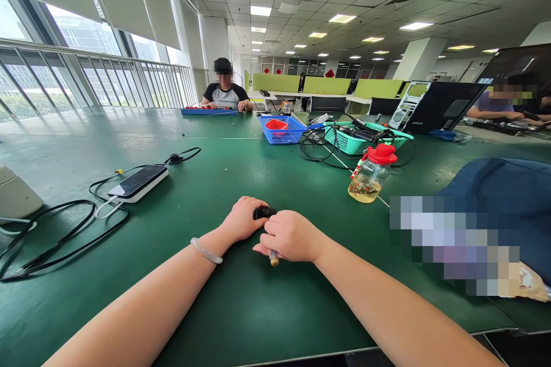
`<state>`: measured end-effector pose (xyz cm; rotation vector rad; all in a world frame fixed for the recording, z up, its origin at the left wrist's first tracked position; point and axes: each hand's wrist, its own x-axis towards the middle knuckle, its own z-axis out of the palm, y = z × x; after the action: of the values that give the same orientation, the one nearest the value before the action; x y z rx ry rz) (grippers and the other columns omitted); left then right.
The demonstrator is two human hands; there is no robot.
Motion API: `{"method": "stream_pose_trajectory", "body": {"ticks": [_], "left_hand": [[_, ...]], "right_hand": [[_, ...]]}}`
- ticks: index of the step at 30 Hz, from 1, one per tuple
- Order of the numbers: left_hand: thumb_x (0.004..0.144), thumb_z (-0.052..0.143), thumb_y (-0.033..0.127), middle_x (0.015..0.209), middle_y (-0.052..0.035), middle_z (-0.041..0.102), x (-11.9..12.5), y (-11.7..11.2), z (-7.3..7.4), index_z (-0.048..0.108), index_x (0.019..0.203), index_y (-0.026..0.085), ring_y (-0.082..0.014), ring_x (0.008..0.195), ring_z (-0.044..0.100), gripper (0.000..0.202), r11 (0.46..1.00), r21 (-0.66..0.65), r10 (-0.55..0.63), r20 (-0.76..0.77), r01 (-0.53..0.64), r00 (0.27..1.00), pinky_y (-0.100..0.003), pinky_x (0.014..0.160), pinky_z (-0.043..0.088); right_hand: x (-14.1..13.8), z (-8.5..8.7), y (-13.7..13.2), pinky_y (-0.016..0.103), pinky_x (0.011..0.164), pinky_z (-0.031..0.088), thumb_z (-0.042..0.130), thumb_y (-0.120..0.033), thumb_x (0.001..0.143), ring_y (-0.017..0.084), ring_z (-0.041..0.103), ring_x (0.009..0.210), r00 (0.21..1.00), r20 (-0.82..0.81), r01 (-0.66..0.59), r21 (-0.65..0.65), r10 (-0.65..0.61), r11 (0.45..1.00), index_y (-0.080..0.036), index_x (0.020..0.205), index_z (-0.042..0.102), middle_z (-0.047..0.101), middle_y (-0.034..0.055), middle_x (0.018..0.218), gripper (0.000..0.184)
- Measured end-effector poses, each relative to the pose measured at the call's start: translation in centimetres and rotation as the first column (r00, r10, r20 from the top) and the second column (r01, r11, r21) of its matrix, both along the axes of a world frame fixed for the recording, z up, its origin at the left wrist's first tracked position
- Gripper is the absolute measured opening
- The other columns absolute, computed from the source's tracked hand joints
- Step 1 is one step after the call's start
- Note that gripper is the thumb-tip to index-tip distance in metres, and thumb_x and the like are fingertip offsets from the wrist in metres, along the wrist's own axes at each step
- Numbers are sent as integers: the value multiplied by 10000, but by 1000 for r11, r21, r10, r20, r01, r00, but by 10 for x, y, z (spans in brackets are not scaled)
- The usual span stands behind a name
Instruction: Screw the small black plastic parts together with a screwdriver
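Note:
My left hand (245, 219) is closed around a small black object (264, 213) on the green table, its fingers curled behind it. What kind of object it is I cannot make out. My right hand (290, 235) grips a slim screwdriver-like tool (274, 258), whose clear handle and gold-brown end stick out below the fingers. The tool's other end is hidden behind the right hand, close to the black object. Both hands almost touch at the middle of the table, and a pale bangle (206, 251) circles the left wrist.
Left lies a white-and-black device (138, 182) with cables. Ahead stand a blue basket (282, 136) holding a red tray and a green basket (344, 142) full of cables. A red-lidded bottle (371, 175) and a dark blue bag (503, 183) are right. A person (226, 94) sits across the table (215, 160).

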<state>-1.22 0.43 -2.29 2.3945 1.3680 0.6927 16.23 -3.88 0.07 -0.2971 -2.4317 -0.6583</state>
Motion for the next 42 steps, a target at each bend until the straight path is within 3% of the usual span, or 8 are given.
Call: {"method": "stream_pose_trajectory", "body": {"ticks": [9, 19, 24, 28, 32, 36, 39, 42], "left_hand": [[774, 655, 375, 1068, -50, 716, -1, 4, -2, 694, 1045, 236, -267, 1081, 579, 307, 1000, -7, -12, -12, 12, 1000, -427, 1008, 433], [732, 714, 409, 1079, -67, 710, 0, 1, 1, 685, 1069, 225, -287, 1103, 578, 385, 999, -22, 27, -36, -28, 999, -417, 1000, 449], [748, 694, 406, 1082, -55, 704, -1, 1, 2, 674, 1069, 241, -274, 1095, 574, 362, 1000, -19, -6, -27, 6, 1000, -430, 1016, 435], [747, 686, 402, 1116, -55, 690, -2, -1, 2, 652, 1117, 259, -287, 1135, 554, 398, 999, -29, -23, -32, 22, 999, -458, 1030, 424], [738, 698, 372, 1130, -53, 684, -2, -3, 3, 618, 1185, 285, -291, 1155, 544, 463, 1000, -30, -1, -26, 0, 1000, -472, 1030, 419], [745, 701, 349, 1113, -43, 693, -1, -3, 5, 637, 1158, 290, -280, 1143, 551, 422, 999, -51, -10, -31, 8, 999, -451, 1015, 434], [739, 717, 344, 1099, -38, 702, 0, -3, 6, 651, 1136, 290, -274, 1136, 554, 406, 998, -57, -16, -41, 14, 999, -435, 1009, 441], [731, 731, 337, 1110, -33, 706, 0, -2, 5, 654, 1135, 280, -271, 1114, 559, 416, 998, -61, -24, -49, 21, 998, -429, 1001, 446]], "right_hand": [[21, -6, 15, 260, 530, 309, 417, -400, 988, 114, 405, 507, 955, -272, 42, -261, -116, 964, -201, 624, 608, 506, -8, 535, 457], [25, -6, 20, 245, 541, 387, 492, -394, 943, 120, 480, 508, 780, -563, -32, -471, -273, 881, -214, 638, 629, 568, -1, 554, 380], [34, -10, 33, 260, 533, 395, 492, -552, 892, 140, 519, 519, 558, -603, -49, -709, -569, 703, -206, 576, 608, 566, 9, 541, 483], [38, -14, 43, 259, 430, 324, 514, -657, 827, 119, 423, 423, 366, -569, -269, -822, -736, 502, -202, 561, 585, 455, -19, 463, 531], [36, -18, 47, 249, 394, 315, 574, -691, 761, 104, 389, 397, 394, -535, -439, -824, -747, 359, -196, 566, 579, 409, -36, 445, 532], [30, -17, 44, 242, 399, 335, 586, -713, 729, 99, 402, 391, 467, -454, -404, -873, -759, 274, -190, 577, 580, 429, -36, 451, 544], [27, -14, 39, 247, 430, 355, 547, -705, 761, 109, 426, 408, 584, -397, -289, -917, -708, 276, -195, 596, 595, 442, -35, 449, 538], [26, -10, 34, 254, 457, 347, 510, -660, 813, 117, 425, 430, 642, -394, -189, -913, -658, 362, -200, 603, 605, 442, -33, 450, 514]]}}
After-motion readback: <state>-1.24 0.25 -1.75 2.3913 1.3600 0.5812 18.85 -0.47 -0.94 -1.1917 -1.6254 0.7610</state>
